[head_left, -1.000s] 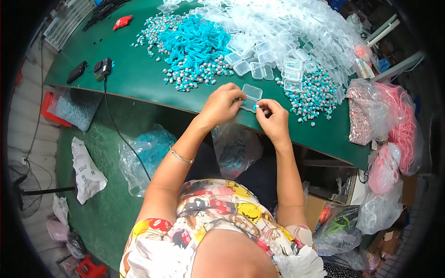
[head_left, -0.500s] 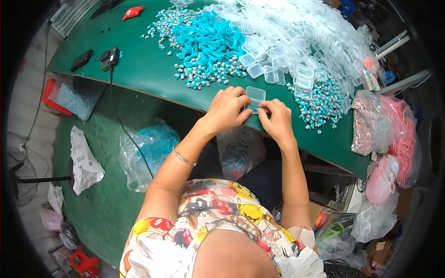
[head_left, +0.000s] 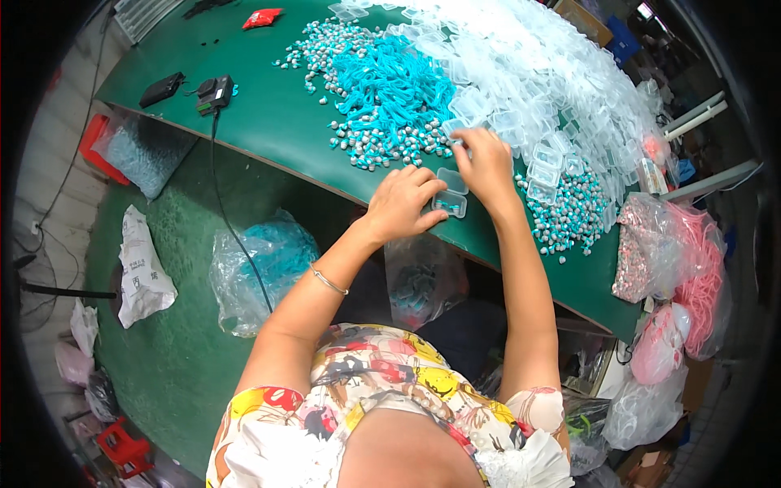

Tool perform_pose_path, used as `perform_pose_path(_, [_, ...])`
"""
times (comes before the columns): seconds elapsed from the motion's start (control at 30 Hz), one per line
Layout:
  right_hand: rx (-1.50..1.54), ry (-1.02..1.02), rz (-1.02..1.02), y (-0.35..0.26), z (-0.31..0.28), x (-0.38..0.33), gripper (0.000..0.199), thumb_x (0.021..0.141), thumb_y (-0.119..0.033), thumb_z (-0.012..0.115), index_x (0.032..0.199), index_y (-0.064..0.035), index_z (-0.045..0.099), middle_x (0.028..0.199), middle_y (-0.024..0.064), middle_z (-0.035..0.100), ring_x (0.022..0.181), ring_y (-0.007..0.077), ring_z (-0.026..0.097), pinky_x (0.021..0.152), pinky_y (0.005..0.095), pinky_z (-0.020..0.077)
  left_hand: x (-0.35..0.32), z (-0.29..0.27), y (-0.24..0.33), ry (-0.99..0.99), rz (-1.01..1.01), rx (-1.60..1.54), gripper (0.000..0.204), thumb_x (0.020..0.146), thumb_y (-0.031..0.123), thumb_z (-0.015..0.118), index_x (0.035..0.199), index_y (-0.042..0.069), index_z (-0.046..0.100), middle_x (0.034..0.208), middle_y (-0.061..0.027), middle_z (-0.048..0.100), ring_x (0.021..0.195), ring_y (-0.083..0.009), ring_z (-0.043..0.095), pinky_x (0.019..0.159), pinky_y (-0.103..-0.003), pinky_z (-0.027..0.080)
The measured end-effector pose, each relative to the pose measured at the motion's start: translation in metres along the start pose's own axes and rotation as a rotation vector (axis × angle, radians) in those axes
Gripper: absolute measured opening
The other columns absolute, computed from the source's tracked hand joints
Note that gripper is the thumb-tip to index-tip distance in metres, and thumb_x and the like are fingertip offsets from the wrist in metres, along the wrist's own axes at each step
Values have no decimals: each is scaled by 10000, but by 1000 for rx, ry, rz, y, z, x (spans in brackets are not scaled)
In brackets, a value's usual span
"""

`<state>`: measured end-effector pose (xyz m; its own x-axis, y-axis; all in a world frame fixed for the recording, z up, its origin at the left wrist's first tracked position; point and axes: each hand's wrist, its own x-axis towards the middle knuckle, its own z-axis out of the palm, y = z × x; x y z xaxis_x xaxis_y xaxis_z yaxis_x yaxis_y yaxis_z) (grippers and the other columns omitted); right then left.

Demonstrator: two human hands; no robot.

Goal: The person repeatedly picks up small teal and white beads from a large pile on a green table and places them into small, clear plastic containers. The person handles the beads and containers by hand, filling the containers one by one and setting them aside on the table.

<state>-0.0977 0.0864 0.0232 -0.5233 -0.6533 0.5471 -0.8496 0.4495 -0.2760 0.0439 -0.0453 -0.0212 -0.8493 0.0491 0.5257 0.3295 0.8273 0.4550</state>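
A small clear plastic box (head_left: 452, 182) lies with its lid folded back near the table's front edge, and small teal pieces show in its near half. My left hand (head_left: 402, 203) is closed at the box's left side, thumb at the near corner and fingers by the lid. Farther off, my right hand (head_left: 486, 167) reaches to the right edge of the teal cord pile (head_left: 390, 77). Its fingers are bent together, and what lies between them is hidden. Silver-and-teal beads (head_left: 370, 146) border that pile beside both hands.
Clear plastic boxes (head_left: 537, 73) are heaped at the far right. A second bead pile (head_left: 569, 215) sits right of my right forearm. Bags of beads (head_left: 639, 244) and pink cords (head_left: 698, 268) crowd the right end. A cabled black device (head_left: 214, 94) stands at left.
My right hand has left the small box and moved away toward the cord pile's edge. My left hand stays by the box. The whole view has shifted slightly.
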Motion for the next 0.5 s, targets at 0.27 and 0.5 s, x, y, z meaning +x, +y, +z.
perform_pose_path(0.27, [-245,-79,-102,4,60,64,157,786,-151,713,936,-179,751,977,29,652,1013,248,577,876,496,350,0,1,-7,-5,-18,-44,446,745,342,802,1104,114,666,1048,-70,620,986,-278,584,846,-412,467])
perform_pose_path(0.5, [48,98,-97,-1,1,31,200,810,-142,712,998,-79,692,970,73,702,921,271,655,842,442,421,-3,4,-6,63,8,-65,432,715,314,816,1058,100,665,985,-52,596,948,-268,576,824,-407,462])
